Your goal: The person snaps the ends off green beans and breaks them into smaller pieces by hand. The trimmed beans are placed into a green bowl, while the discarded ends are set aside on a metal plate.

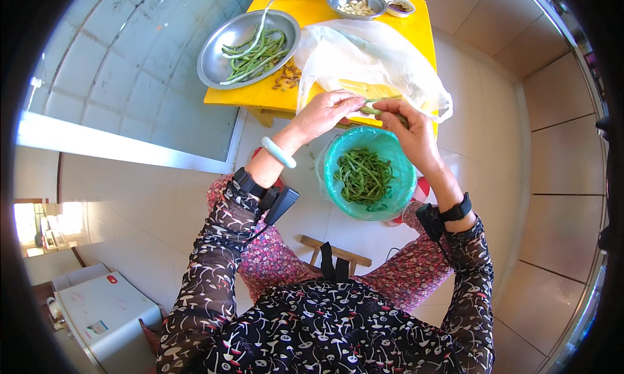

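My left hand [334, 108] and my right hand [408, 130] meet over the near edge of the yellow table [273, 98], fingers of both pinching a green bean pod [369, 110]. Just below them stands a bin [331, 179] lined with a green plastic bag, holding a heap of green bean pieces [364, 176]. Behind my hands lies a white plastic bag [351, 47], its mouth towards me. On the table's left, a metal basin [209, 57] holds long green beans [258, 52], one pale pod leaning over its rim. Small brown seeds or pods [288, 77] lie beside the basin.
At the table's back are a metal bowl [334, 5] of peeled garlic cloves, a small bowl [409, 8] with dark contents and more bowls. A glass partition [146, 81] stands left. A wooden stool [360, 261] shows between my legs; tiled cabinets or wall panels [565, 164] line the right.
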The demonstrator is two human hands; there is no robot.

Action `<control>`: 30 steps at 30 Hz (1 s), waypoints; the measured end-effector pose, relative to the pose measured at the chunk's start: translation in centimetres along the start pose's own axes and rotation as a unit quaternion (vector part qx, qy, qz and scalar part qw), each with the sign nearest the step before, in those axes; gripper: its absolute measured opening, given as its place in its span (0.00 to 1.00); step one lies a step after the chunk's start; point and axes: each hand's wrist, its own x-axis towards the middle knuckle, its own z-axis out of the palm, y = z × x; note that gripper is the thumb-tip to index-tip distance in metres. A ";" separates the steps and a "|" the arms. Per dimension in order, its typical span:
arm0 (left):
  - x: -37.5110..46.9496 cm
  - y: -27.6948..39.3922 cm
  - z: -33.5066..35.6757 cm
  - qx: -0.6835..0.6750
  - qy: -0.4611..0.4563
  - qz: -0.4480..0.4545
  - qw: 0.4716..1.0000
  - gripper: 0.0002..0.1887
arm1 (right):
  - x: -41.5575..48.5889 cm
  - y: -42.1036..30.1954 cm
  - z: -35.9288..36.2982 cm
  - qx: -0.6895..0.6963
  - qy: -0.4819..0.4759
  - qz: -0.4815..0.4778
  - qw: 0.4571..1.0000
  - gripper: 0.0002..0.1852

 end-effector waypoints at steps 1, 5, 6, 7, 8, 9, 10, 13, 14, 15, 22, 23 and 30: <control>0.0 0.4 -0.1 0.019 0.001 -0.007 1.000 0.18 | 0.1 0.4 -0.1 0.050 -0.003 0.046 0.998 0.11; -0.6 1.5 -1.0 0.071 0.016 0.007 0.997 0.16 | -0.7 1.5 -1.3 0.021 -0.023 0.078 0.996 0.12; -0.7 1.7 -1.2 0.082 0.022 0.025 0.996 0.16 | -0.8 1.6 -1.6 0.021 -0.012 0.083 0.996 0.12; -0.7 1.8 -1.5 0.090 0.026 0.051 0.994 0.16 | -0.8 1.7 -2.0 0.020 -0.004 0.082 0.996 0.12; -0.7 1.9 -1.7 0.081 0.033 0.073 0.993 0.16 | -0.9 1.9 -2.2 0.014 0.009 0.086 0.996 0.12; -0.7 1.9 -1.9 0.094 0.037 0.074 0.992 0.16 | -1.0 1.9 -2.3 0.021 0.013 0.074 0.997 0.12; -0.7 1.9 -2.2 0.102 0.038 0.082 0.991 0.16 | -1.1 2.0 -2.3 0.023 0.023 0.067 0.997 0.12; -0.5 2.1 -2.3 0.155 0.057 0.117 0.979 0.13 | -1.2 2.1 -2.3 0.041 0.029 0.068 0.996 0.11; -0.3 2.1 -1.9 0.197 0.085 0.161 0.963 0.12 | -1.2 2.1 -2.2 0.044 0.028 0.078 0.996 0.11; -0.1 2.2 -1.5 0.243 0.113 0.183 0.946 0.11 | -1.2 2.1 -2.1 0.049 0.031 0.077 0.995 0.10; 0.1 3.1 2.0 0.444 0.152 0.362 0.805 0.13 | -0.5 0.8 -0.1 0.028 0.068 0.071 0.995 0.08; 0.2 3.2 2.0 0.448 0.145 0.354 0.808 0.12 | -0.4 0.6 0.2 0.020 0.073 0.063 0.995 0.08; 0.8 3.1 1.2 0.464 0.175 0.361 0.790 0.04 | 0.9 0.3 1.2 0.087 0.077 0.049 0.992 0.10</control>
